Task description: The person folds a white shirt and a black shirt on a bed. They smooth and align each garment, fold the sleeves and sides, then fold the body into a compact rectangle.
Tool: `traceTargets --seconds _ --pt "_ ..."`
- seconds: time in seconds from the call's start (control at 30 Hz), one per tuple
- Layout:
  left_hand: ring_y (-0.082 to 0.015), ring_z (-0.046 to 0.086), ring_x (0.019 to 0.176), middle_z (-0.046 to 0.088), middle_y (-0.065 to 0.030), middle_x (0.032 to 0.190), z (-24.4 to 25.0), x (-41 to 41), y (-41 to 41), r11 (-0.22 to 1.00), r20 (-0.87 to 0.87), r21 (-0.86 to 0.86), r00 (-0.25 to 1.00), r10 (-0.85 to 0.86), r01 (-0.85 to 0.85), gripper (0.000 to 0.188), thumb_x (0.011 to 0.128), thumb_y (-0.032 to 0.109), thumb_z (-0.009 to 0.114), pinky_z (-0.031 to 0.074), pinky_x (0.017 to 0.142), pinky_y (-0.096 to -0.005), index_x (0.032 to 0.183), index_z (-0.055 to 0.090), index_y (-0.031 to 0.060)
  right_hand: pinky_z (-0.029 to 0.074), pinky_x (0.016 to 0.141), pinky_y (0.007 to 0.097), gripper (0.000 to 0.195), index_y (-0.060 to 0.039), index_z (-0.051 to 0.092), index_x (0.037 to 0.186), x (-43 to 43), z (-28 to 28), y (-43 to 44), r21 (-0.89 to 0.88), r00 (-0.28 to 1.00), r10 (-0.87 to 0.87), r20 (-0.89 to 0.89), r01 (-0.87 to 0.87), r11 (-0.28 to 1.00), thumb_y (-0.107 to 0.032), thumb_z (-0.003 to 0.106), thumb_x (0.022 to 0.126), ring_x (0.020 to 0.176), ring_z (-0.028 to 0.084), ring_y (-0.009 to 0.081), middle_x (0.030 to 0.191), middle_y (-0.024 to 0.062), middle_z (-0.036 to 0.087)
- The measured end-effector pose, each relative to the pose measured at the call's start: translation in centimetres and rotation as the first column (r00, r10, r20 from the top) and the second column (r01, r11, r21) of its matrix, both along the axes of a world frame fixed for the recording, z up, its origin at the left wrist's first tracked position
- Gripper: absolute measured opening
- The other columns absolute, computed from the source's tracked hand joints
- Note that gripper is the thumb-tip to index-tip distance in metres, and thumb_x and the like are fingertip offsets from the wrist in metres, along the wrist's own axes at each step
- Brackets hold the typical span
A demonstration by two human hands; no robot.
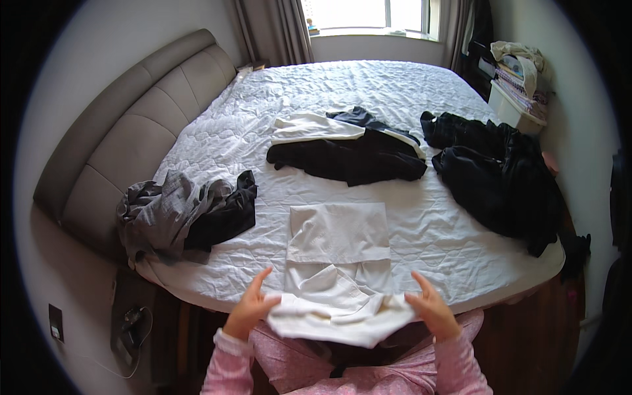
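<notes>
A cream-white garment (340, 237) lies partly folded on the near edge of the bed, its lower end lifted over the edge above my lap. My left hand (252, 303) grips that lifted end at its left side, thumb on the cloth and index finger stretched out. At the right side my right hand (432, 306) holds the same end in a like way. The fingers under the cloth are hidden. Beyond the garment lie a black garment (345, 155) and a white one (316, 127), laid flat and overlapping, with a dark blue-grey piece (363, 117) behind them.
A crumpled heap of grey and black clothes (168, 212) lies left on the quilted white bed cover (375, 84). A large black clothes pile (498, 177) is at the right. The padded headboard (133, 123) stands left; a white box (516, 108) stacked with cloth stands at the back right.
</notes>
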State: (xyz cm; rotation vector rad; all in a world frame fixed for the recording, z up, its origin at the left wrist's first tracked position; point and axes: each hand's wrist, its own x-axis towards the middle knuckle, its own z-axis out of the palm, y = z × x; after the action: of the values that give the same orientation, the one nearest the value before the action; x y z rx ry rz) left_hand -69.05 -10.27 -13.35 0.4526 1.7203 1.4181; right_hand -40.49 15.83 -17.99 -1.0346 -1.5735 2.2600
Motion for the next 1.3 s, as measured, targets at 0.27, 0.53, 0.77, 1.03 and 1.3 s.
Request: traceTargets --seconds 0.27,0.53,0.77,1.03,1.3 --pt "-0.0275 0.063 0.102 0.055 -0.0189 0.123 -12.9 -15.6 14.4 0.882 0.300 0.378 0.939 0.170 -0.281 0.048 0.098 0.024 0.056 0.055 0.084 -0.0359 0.136 0.041 0.0006 0.053 0.091 0.0425 0.066 -0.0073 0.031 0.143 -15.8 -6.3 14.8 -0.406 0.963 -0.193 -0.188 0.103 0.908 -0.045 0.056 0.095 0.111 0.061 0.0319 0.123 0.0189 0.057" --pt "-0.0167 0.060 0.097 0.063 -0.0119 0.110 -19.9 -11.8 8.1 0.877 -0.385 0.219 0.788 0.481 -0.428 0.055 0.089 0.026 0.070 0.050 0.083 -0.0287 0.131 0.048 -0.0016 0.052 0.079 0.0330 0.071 0.0021 0.043 0.134 -14.1 -12.8 10.6 0.324 0.941 -0.324 0.093 0.279 0.904 -0.042 0.070 0.086 0.099 0.061 0.0211 0.121 0.0162 0.057" --pt "-0.0181 0.064 0.089 0.064 -0.0119 0.109 -17.3 -8.8 9.2 0.957 0.276 0.088 0.930 0.242 -0.275 0.054 0.087 0.025 0.073 0.053 0.076 -0.0305 0.124 0.050 -0.0072 0.050 0.084 0.0318 0.062 0.0065 0.053 0.122 -14.6 -12.4 8.4 0.255 0.982 -0.172 0.083 0.146 0.956 -0.035 0.075 0.082 0.098 0.062 0.0212 0.109 0.0143 0.065" --pt "-0.0171 0.064 0.089 0.063 -0.0144 0.109 -10.3 -3.2 4.3 0.947 0.255 0.256 0.959 0.126 -0.192 0.048 0.083 0.014 0.072 0.053 0.075 -0.0300 0.122 0.049 -0.0042 0.049 0.085 0.0311 0.055 0.0053 0.047 0.127 -8.5 -6.7 3.3 0.233 0.993 -0.096 -0.075 0.111 0.966 -0.019 0.072 0.085 0.100 0.060 0.0183 0.114 0.0124 0.062" --pt "-0.0149 0.062 0.078 0.066 -0.0101 0.094 -17.4 1.8 -1.3 0.922 -0.319 -0.009 0.875 0.365 -0.388 0.054 0.077 0.022 0.081 0.051 0.068 -0.0294 0.118 0.054 0.0003 0.045 0.089 0.0390 0.056 0.0018 0.052 0.119 -3.3 -10.9 -2.1 0.922 0.914 -0.378 0.149 0.010 0.387 -0.023 0.077 0.076 0.102 0.056 0.0293 0.107 0.0162 0.059"
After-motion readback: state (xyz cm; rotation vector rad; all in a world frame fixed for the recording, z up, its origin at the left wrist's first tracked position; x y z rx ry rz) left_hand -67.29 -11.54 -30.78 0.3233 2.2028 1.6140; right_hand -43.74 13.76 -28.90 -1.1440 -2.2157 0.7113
